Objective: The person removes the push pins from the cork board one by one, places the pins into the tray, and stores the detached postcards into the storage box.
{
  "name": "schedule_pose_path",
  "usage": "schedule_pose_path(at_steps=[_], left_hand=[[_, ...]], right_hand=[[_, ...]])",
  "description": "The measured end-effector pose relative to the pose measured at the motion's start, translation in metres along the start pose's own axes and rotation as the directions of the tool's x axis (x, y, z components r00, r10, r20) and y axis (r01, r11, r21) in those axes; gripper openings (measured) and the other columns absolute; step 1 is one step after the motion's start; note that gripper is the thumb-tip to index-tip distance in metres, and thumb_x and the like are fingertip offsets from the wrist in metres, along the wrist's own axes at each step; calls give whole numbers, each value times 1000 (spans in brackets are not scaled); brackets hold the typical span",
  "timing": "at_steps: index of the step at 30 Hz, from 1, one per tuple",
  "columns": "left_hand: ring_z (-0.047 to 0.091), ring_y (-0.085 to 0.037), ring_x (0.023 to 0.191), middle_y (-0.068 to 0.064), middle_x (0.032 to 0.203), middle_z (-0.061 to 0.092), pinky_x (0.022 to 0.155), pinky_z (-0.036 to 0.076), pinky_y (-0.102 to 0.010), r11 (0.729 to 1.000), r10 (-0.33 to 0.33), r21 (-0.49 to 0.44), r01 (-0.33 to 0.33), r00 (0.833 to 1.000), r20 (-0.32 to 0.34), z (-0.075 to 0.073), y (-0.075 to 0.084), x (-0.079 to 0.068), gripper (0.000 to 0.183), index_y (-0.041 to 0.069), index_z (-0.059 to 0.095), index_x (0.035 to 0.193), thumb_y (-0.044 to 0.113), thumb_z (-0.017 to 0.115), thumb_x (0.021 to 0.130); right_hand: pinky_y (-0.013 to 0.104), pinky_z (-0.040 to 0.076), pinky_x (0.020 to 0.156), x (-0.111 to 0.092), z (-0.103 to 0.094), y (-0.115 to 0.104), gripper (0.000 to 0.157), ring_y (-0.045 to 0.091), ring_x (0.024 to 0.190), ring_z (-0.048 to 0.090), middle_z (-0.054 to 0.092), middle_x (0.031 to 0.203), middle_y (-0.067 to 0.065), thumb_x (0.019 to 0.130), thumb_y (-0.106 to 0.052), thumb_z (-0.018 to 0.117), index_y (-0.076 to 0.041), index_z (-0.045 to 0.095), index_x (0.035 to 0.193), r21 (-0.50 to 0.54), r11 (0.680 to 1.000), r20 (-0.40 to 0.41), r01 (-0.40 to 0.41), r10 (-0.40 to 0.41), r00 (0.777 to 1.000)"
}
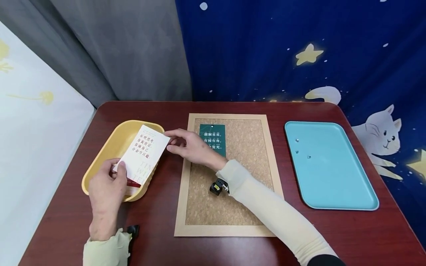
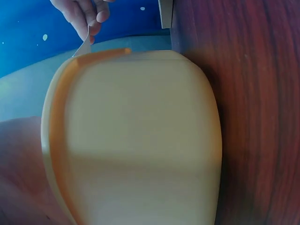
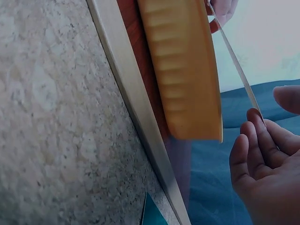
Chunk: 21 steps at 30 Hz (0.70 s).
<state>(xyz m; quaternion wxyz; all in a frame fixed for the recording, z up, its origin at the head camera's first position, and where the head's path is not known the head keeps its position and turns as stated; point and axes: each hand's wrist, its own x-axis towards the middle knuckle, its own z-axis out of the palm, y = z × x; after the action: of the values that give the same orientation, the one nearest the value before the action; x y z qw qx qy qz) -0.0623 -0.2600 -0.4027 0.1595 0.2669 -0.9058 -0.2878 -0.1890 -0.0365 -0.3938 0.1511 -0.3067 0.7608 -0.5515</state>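
Above the yellow plastic basket point(image 1: 124, 138), my left hand point(image 1: 108, 186) pinches a white card point(image 1: 146, 149) printed with red characters, thumb on its face near the lower left corner. My right hand point(image 1: 193, 146) reaches over the corkboard point(image 1: 246, 177) to the card's upper right corner. In the right wrist view, the fingers point(image 3: 265, 145) of that hand touch the card's edge from beneath, and the thumb stands apart from it. Part of a dark red and white card point(image 1: 133, 183) shows under the white one, in the basket.
A green card point(image 1: 213, 138) with white characters lies at the corkboard's upper left, with a small pin point(image 1: 212, 126) at its top. To the right sits a light blue tray point(image 1: 336, 170) holding 3 small clear pins point(image 1: 308, 157). Curtains hang behind the table.
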Motion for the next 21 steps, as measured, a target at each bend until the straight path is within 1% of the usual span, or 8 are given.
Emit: schedule_pose_path(at_steps=[3,5,8,11,13,16,19,21], left_hand=[[53,-22,70,-13,81,65,57,33,-26,1000,-5,20,5,1000,4,0,-1,1,35,12,68,118,35,51,98],[52,-21,68,-13,80,65,56,32,-26,1000,-7,27,7,1000,4,0,-1,1,35,11,68,118,34,51,99],[48,-13,62,-12,77,64,56,32,-25,1000,8,26,-7,1000,-12,-1,-2,1,33,10,69,116,32,52,98],[42,-2,57,-12,77,65,55,32,-23,1000,25,19,-24,999,-34,-2,-3,1,32,10,71,115,31,53,98],[39,1,56,-12,79,65,55,31,-23,1000,28,13,-27,999,-44,-2,-4,1,32,9,71,114,30,54,97],[42,-2,60,-14,83,67,57,31,-25,1000,23,10,-23,998,-52,-3,-5,1,32,8,71,114,29,54,97],[47,-13,67,-16,86,67,60,31,-28,1000,14,10,-14,998,-57,-3,-6,2,32,7,71,115,28,53,98],[49,-20,70,-17,87,67,62,31,-31,1000,14,4,-14,998,-58,-4,-6,2,33,6,71,115,28,53,98]], right_hand=[[25,51,78,1,2,-1,42,16,100,61,66,115,12,94,-13,67,-9,59,135,-21,1000,8,3,-3,1000],[26,52,80,2,2,-1,42,14,100,61,66,116,10,94,-13,66,-9,59,135,-36,999,13,2,-1,1000],[25,53,80,3,4,-1,39,10,98,61,66,113,5,96,-15,65,-11,60,134,-70,998,2,-4,4,1000],[19,51,79,5,7,-1,36,7,96,60,65,110,-1,97,-16,63,-13,61,133,-109,994,-15,-8,6,1000],[16,49,79,7,8,-2,35,6,95,60,66,111,-2,98,-17,62,-14,62,133,-134,991,-21,-9,7,1000],[14,47,82,11,9,-4,34,6,97,60,66,114,-1,99,-17,60,-14,62,133,-181,983,-19,-5,2,1000],[15,47,88,14,11,-6,35,6,100,60,67,115,-1,99,-19,59,-15,62,134,-242,970,-8,1,-3,1000],[19,48,93,17,11,-8,34,7,103,60,67,116,-1,100,-19,58,-15,62,134,-283,959,-3,12,-13,1000]])
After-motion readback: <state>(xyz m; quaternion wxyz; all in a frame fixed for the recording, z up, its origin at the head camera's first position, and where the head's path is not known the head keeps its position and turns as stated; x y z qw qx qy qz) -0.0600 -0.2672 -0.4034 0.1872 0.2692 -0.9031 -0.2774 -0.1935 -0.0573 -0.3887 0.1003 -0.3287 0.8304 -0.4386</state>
